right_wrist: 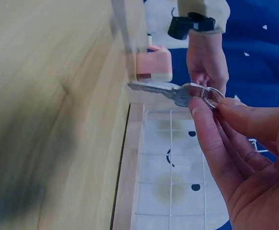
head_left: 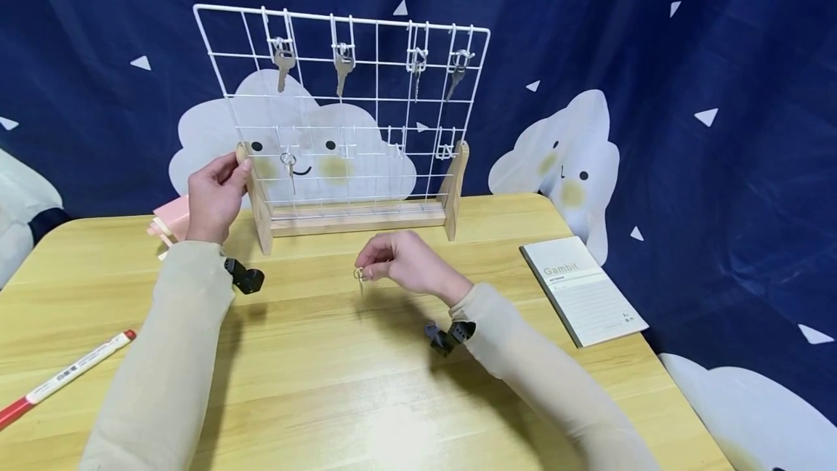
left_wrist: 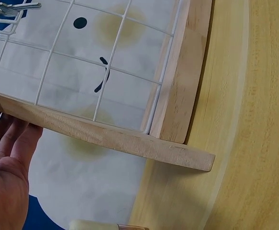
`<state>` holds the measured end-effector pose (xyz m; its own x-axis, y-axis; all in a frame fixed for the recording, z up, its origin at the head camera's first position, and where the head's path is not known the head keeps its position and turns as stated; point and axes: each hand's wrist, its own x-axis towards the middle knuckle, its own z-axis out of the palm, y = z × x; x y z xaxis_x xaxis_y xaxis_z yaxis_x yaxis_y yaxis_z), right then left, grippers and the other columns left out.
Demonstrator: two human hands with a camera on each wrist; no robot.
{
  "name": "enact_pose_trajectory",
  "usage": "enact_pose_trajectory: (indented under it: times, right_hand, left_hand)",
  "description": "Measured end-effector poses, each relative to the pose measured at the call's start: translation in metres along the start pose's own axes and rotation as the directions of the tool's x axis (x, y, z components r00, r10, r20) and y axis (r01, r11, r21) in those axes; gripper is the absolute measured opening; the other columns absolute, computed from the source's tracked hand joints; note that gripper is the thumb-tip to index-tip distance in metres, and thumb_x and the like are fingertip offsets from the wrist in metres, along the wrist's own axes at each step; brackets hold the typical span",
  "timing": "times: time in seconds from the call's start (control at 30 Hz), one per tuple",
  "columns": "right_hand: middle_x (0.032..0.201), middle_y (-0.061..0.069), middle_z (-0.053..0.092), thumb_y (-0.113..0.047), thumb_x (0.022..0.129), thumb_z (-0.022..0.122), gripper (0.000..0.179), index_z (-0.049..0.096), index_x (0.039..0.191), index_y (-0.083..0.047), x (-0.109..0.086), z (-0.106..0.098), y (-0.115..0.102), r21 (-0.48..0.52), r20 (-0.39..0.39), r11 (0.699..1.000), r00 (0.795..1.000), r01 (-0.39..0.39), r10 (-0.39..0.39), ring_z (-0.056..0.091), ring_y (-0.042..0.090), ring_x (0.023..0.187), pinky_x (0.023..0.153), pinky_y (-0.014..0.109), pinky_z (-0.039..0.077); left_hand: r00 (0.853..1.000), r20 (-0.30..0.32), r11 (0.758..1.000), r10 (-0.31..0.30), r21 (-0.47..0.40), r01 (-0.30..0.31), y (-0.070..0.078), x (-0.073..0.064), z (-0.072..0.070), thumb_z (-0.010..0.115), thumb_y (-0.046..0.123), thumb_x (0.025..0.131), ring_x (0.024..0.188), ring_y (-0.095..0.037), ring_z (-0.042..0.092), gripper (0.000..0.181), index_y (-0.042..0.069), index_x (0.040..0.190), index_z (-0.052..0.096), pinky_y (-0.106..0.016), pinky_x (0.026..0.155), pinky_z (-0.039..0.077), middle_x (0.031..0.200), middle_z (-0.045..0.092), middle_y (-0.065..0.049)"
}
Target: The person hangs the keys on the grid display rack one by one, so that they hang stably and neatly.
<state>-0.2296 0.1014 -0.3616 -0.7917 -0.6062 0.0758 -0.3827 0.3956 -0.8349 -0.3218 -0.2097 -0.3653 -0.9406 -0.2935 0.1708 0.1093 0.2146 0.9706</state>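
We see a wire rack (head_left: 356, 223) and a key (right_wrist: 181, 96).
From the left, we see a pen (head_left: 81, 369) on the surface (head_left: 314, 369), then the left hand (head_left: 217, 193) gripping the rack's wooden side post (head_left: 259, 202). More keys (head_left: 344, 71) hang on the rack. The right hand (head_left: 412, 260) pinches our key's ring (right_wrist: 219, 90), over the surface. Then we spot a notebook (head_left: 582, 291).

Navy cloud-print curtain (head_left: 739, 202), light wood-grain table (head_left: 314, 384), bright glare.
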Motion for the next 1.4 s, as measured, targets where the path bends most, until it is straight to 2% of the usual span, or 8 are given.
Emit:
enact_pose_trajectory:
  times: [0.2, 0.43, 0.57, 0.73, 0.93, 1.03, 1.17, 1.4]
  right_hand:
    - [0.089, 0.004, 0.072, -0.002, 0.088, 0.073, 0.007, 0.072, 0.094, -0.005, 0.01, -0.008, -0.004, -0.035, -0.062, 0.999, 0.998, -0.028, 0.026, 0.066, 0.012, 0.077, 0.073, 0.026, 0.056]
    - [0.085, 0.006, 0.071, 0.002, 0.089, 0.071, 0.006, 0.072, 0.093, -0.002, 0.021, -0.015, -0.005, -0.006, -0.12, 1.0, 0.993, -0.008, 0.007, 0.067, 0.015, 0.077, 0.074, 0.032, 0.058]
    - [0.084, 0.003, 0.069, 0.001, 0.089, 0.071, 0.005, 0.072, 0.093, -0.003, 0.029, -0.019, -0.006, -0.006, -0.167, 1.0, 0.986, -0.018, 0.017, 0.067, 0.014, 0.077, 0.072, 0.027, 0.058]
    - [0.085, 0.004, 0.07, 0.002, 0.09, 0.069, 0.006, 0.072, 0.095, -0.001, 0.039, -0.027, -0.015, 0.01, -0.217, 1.0, 0.976, -0.022, 0.024, 0.068, 0.017, 0.079, 0.073, 0.027, 0.058]
    - [0.088, 0.005, 0.071, 0.001, 0.091, 0.069, 0.008, 0.071, 0.099, 0.001, 0.052, -0.034, -0.025, 0.005, -0.249, 1.0, 0.968, -0.012, 0.013, 0.068, 0.015, 0.08, 0.074, 0.026, 0.057]
    - [0.089, 0.005, 0.071, 0.001, 0.091, 0.069, 0.007, 0.072, 0.097, 0.0, 0.057, -0.037, -0.028, 0.003, -0.281, 1.0, 0.96, -0.011, 0.011, 0.068, 0.014, 0.079, 0.074, 0.026, 0.056]
    - [0.086, 0.006, 0.071, 0.004, 0.09, 0.068, 0.007, 0.072, 0.094, 0.0, 0.064, -0.041, -0.034, 0.023, -0.328, 1.0, 0.945, 0.015, -0.007, 0.069, 0.018, 0.077, 0.073, 0.025, 0.056]
    - [0.087, 0.007, 0.071, 0.004, 0.09, 0.068, 0.006, 0.073, 0.094, 0.001, 0.075, -0.049, -0.044, 0.015, -0.396, 0.999, 0.918, 0.039, -0.03, 0.068, 0.016, 0.074, 0.07, 0.023, 0.057]
  left_hand:
    - [1.0, 0.001, 1.0, 0.005, 0.006, -0.005, 0.001, 0.001, 0.001, 0.058, 0.036, 0.098, 0.112, -0.012, 0.057, 0.049, 0.013, 0.141, 0.055, -0.028, 0.096, 0.049, 0.136, 0.057, -0.01]
    - [1.0, -0.003, 1.0, 0.0, 0.01, 0.0, 0.001, -0.001, 0.001, 0.059, 0.036, 0.098, 0.111, -0.012, 0.057, 0.049, 0.013, 0.141, 0.056, -0.027, 0.095, 0.05, 0.134, 0.058, -0.01]
    - [1.0, -0.008, 1.0, 0.01, 0.018, -0.01, 0.0, -0.001, 0.002, 0.059, 0.037, 0.097, 0.11, -0.012, 0.058, 0.049, 0.013, 0.141, 0.056, -0.027, 0.095, 0.05, 0.134, 0.058, -0.01]
    - [1.0, -0.005, 1.0, 0.022, 0.009, -0.022, 0.0, 0.001, 0.002, 0.059, 0.037, 0.097, 0.111, -0.012, 0.058, 0.049, 0.013, 0.14, 0.056, -0.027, 0.095, 0.05, 0.134, 0.058, -0.01]
    - [1.0, 0.001, 1.0, -0.002, -0.005, 0.002, 0.001, -0.001, 0.0, 0.06, 0.035, 0.097, 0.112, -0.012, 0.057, 0.048, 0.013, 0.14, 0.056, -0.028, 0.096, 0.049, 0.135, 0.058, -0.009]
    - [1.0, 0.004, 1.0, 0.012, 0.008, -0.012, 0.001, -0.001, 0.0, 0.059, 0.036, 0.097, 0.111, -0.011, 0.057, 0.049, 0.012, 0.141, 0.056, -0.027, 0.095, 0.05, 0.134, 0.058, -0.01]
    - [1.0, 0.0, 1.0, 0.025, 0.002, -0.025, 0.001, 0.0, 0.0, 0.06, 0.035, 0.098, 0.11, -0.011, 0.058, 0.049, 0.01, 0.14, 0.056, -0.027, 0.094, 0.05, 0.133, 0.059, -0.011]
    - [1.0, -0.007, 1.0, 0.013, 0.005, -0.013, -0.002, 0.001, 0.0, 0.06, 0.035, 0.097, 0.109, -0.011, 0.058, 0.048, 0.012, 0.14, 0.057, -0.026, 0.094, 0.05, 0.132, 0.059, -0.009]
